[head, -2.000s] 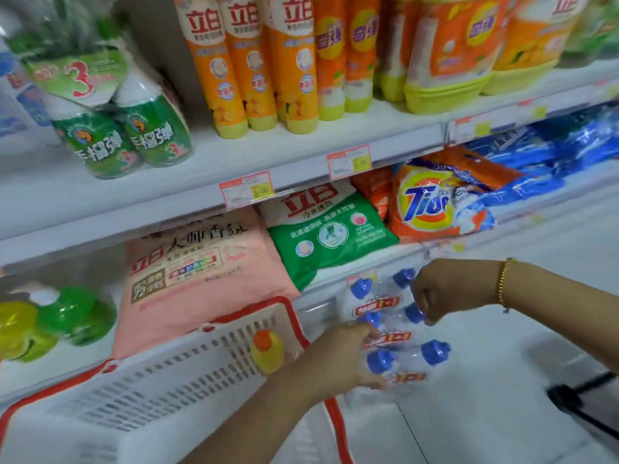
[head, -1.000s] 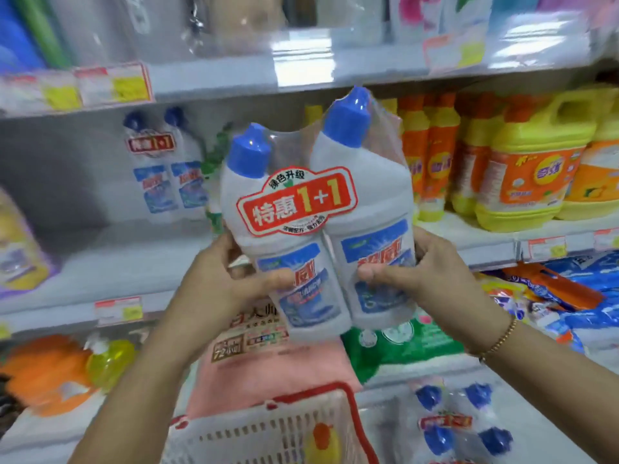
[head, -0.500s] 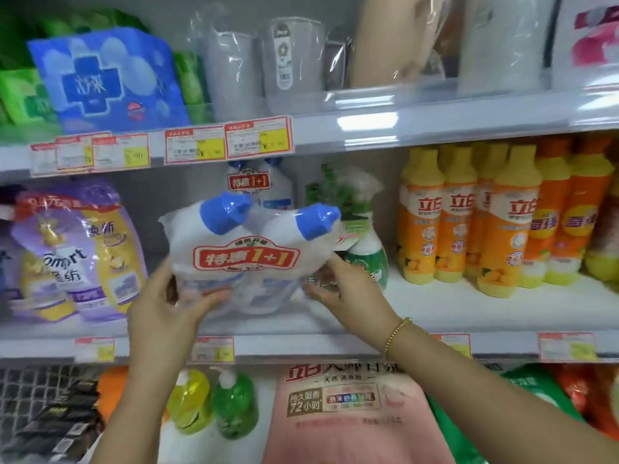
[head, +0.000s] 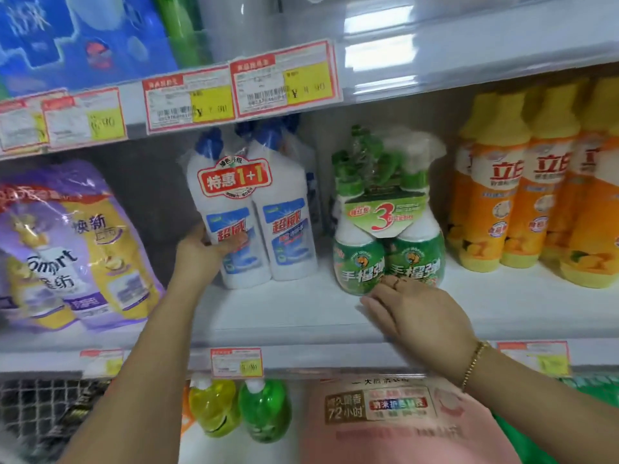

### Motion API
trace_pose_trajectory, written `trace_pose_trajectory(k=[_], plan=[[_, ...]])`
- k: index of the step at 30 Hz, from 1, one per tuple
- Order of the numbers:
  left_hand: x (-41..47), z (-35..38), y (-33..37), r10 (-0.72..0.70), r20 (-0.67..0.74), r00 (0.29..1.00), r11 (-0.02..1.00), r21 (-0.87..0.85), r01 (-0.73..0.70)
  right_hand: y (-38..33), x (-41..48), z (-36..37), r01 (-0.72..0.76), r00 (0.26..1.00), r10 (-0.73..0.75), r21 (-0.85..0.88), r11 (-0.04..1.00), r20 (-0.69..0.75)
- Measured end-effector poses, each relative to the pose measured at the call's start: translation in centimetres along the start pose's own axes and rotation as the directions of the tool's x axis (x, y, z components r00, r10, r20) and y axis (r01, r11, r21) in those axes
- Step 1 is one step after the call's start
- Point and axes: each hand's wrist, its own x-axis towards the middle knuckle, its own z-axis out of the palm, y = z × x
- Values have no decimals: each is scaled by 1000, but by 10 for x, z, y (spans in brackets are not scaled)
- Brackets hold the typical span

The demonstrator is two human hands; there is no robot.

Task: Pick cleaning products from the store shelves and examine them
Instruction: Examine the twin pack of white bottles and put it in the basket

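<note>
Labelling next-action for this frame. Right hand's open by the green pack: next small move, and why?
Probably close the right hand on the green three-pack: its open fingers are at its base, while the left hand grips the shelved twin pack.

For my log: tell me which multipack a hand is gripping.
The white twin pack with blue caps; the left hand grips it. The green three-pack stands ungripped, right hand open near it.

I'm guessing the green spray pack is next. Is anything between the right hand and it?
Nothing visible. The right hand is open in front of the green spray pack, fingertips near its base. The white twin-pack, gripped by the left hand, stands beside it, clear of that path.
</note>
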Motion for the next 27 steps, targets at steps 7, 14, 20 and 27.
trace_pose_trajectory(k=[7, 14, 20, 27], plan=[[53, 23, -10, -1, 103, 995, 1000, -3, 1, -1, -1, 2, 17, 996, -21, -46, 999, -92], [80, 32, -19, -7, 148, 989, 1000, 27, 3, -1, 0, 5, 5, 986, -18, -79, 997, -164], [79, 39, -22, 46, 178, 983, 999, 0, -47, -3, -1, 3, 14, 986, -27, -78, 997, -164], [64, 45, -10, -16, 68, 998, 979, 204, 2, -2, 1, 1, 24, 995, -29, -55, 998, -94]])
